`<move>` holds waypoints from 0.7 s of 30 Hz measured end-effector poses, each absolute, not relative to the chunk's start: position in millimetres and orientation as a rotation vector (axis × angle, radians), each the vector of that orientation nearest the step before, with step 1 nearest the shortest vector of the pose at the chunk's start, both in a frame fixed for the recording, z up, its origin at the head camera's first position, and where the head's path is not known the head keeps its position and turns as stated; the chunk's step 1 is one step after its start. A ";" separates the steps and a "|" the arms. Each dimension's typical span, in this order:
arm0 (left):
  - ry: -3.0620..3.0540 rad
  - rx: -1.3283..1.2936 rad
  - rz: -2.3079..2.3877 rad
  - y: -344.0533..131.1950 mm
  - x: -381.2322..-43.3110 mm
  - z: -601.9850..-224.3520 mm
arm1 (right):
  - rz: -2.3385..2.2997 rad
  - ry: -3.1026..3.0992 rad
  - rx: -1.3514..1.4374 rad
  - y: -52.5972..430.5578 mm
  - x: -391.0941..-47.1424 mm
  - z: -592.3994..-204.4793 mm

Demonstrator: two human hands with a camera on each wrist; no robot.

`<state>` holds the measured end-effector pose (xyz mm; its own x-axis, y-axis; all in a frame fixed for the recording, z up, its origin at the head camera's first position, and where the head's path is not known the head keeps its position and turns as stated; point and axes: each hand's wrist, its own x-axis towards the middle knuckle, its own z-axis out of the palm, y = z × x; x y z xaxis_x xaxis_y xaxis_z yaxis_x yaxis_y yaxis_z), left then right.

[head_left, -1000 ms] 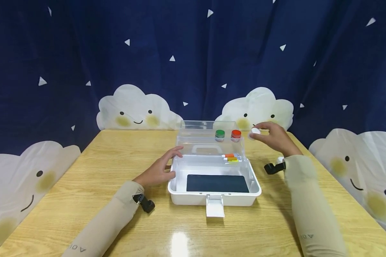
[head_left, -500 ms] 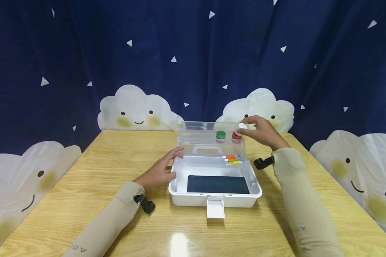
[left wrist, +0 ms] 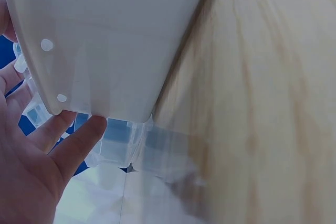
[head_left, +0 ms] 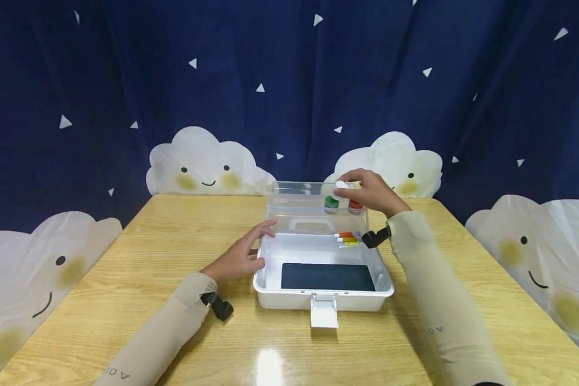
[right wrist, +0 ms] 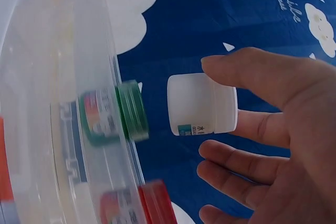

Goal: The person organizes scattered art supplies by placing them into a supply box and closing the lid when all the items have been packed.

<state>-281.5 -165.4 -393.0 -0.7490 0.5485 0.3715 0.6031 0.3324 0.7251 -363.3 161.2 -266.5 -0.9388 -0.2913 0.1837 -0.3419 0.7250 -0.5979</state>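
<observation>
A white storage box (head_left: 280,300) stands on the table, its clear lid (head_left: 282,222) raised at the back. My left hand (head_left: 241,256) grips its left side, thumb at the rim and fingertips against the rear corner. My right hand (head_left: 371,190) pinches a small white-capped jar (right wrist: 194,103) between thumb and fingers, held on its side in the right wrist view. The jar is close above a green-capped jar (right wrist: 134,108), with a gap between them. That green jar and a red-capped jar (right wrist: 157,203) sit side by side in the clear lid.
Small tubes (head_left: 346,239) with orange and yellow labels lie at the back right of the box. A black flat rectangle (head_left: 328,276) lies in its bottom. At the front hangs a white latch (head_left: 324,311). A dark blue curtain (head_left: 289,80) rises behind the wooden table (head_left: 188,230).
My right hand has carried the white-capped jar leftward, from right of the red jar, past it, to above the green jar. My left hand has stayed at the box.
</observation>
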 end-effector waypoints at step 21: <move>-2.523 -1.076 -1.383 -166.3 -283.9 -398.6 | 0.922 -2.856 0.601 114.6 -369.4 -270.4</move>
